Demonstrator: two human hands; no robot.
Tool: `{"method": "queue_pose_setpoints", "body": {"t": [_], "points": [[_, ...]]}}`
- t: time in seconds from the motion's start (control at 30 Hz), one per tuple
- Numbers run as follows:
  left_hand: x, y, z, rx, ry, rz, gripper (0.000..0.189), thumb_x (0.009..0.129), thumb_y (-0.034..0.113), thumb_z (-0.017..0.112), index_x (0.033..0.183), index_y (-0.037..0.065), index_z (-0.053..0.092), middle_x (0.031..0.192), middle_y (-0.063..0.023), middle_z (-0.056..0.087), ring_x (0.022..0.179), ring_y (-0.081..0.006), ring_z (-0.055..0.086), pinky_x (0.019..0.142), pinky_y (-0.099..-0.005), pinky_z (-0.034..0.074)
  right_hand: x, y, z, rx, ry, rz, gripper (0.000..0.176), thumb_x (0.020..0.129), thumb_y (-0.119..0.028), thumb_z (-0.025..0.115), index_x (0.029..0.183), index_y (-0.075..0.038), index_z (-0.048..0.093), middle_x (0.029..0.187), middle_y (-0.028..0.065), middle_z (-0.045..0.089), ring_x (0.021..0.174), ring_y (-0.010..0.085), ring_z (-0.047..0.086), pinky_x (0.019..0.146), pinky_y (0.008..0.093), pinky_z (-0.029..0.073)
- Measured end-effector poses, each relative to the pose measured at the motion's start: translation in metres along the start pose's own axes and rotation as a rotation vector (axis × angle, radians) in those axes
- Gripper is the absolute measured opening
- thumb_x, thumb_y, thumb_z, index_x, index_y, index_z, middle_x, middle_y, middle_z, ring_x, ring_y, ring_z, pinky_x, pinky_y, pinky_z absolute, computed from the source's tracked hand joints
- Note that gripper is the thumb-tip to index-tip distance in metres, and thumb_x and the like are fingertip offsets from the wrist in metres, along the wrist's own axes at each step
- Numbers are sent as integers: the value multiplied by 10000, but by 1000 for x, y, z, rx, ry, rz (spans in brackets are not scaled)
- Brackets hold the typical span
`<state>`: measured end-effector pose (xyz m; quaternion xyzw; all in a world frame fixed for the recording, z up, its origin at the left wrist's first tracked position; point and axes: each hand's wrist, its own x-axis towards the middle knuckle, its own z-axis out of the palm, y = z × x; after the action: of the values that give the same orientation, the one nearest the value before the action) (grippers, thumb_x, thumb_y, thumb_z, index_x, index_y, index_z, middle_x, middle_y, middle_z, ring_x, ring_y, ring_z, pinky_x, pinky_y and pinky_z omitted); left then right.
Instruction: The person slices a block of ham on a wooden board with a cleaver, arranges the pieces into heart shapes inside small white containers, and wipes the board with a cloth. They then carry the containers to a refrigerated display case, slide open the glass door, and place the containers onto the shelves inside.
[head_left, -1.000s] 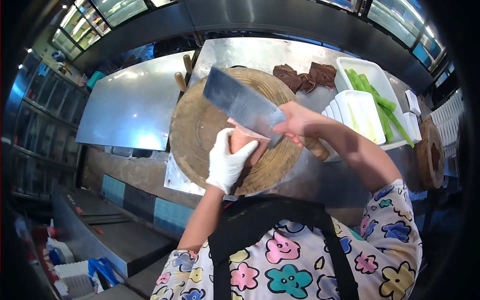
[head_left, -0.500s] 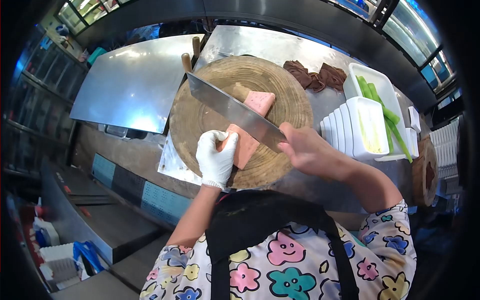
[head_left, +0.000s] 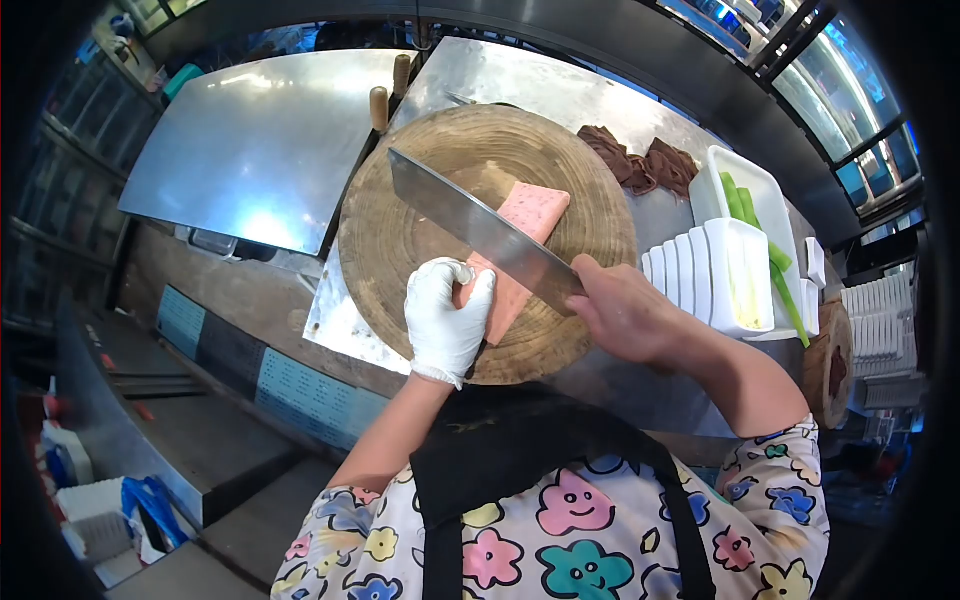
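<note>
My left hand (head_left: 445, 318), in a white glove, presses its fingers and thumb against the near part of a pink slab of luncheon meat (head_left: 538, 210). The slab lies slantwise on a thick round wooden chopping block (head_left: 415, 240). My bare right hand (head_left: 628, 310) grips a wide cleaver (head_left: 465, 215) by its handle, which the fingers hide. The blade crosses over the middle of the slab, just beyond my left fingertips, its tip pointing to the far left. Meat shows on both sides of it.
Two wooden handles (head_left: 379, 108) stick up behind the block. At the back right lies a crumpled brown cloth (head_left: 668, 168). White trays (head_left: 735, 275) stand to the right, with green stalks (head_left: 778, 255) in and over them. A metal panel (head_left: 265, 150) covers the left side.
The luncheon meat and my left hand have shifted a little to the right on the block. The cleaver stays across the slab, moved slightly, and the whole view has tilted a bit.
</note>
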<state>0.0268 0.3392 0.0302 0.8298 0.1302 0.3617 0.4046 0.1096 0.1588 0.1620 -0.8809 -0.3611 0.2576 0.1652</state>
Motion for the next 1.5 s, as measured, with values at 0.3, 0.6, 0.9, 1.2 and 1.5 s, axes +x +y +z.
{"method": "queue_pose_setpoints", "body": {"t": [0.3,0.6,0.9,1.2,1.5], "points": [[0,-3,1,41,-6,9,238,706,100,805,788,38,590,839,-114,628,804,-286,604,739,-357,489,41,-7,30,-45,-10,13,210,934,-129,488,999,61,427,860,302,618,872,488,599,749,530,452],[-2,-3,3,40,24,26,224,700,81,795,786,48,591,849,-100,634,810,-280,607,748,-363,493,-1,-12,-4,62,73,-59,177,912,-97,527,936,42,421,765,308,581,808,509,566,671,527,429],[-2,-1,2,13,15,2,228,695,78,797,774,49,585,858,-102,636,817,-284,610,753,-363,494,-4,-11,7,6,51,-54,203,914,-107,530,895,60,415,695,308,587,745,500,592,667,545,452],[2,-3,4,19,18,19,231,706,80,799,773,37,581,811,-118,607,775,-300,597,711,-372,492,38,-16,28,-52,-21,-85,178,804,5,455,966,77,453,838,316,614,848,477,605,724,523,465],[-5,3,-12,-13,-15,28,213,720,72,789,816,26,605,874,-108,644,839,-263,627,771,-348,508,-4,-19,-5,69,66,-100,177,902,-90,530,936,42,416,760,293,587,789,502,571,661,530,430]]}}
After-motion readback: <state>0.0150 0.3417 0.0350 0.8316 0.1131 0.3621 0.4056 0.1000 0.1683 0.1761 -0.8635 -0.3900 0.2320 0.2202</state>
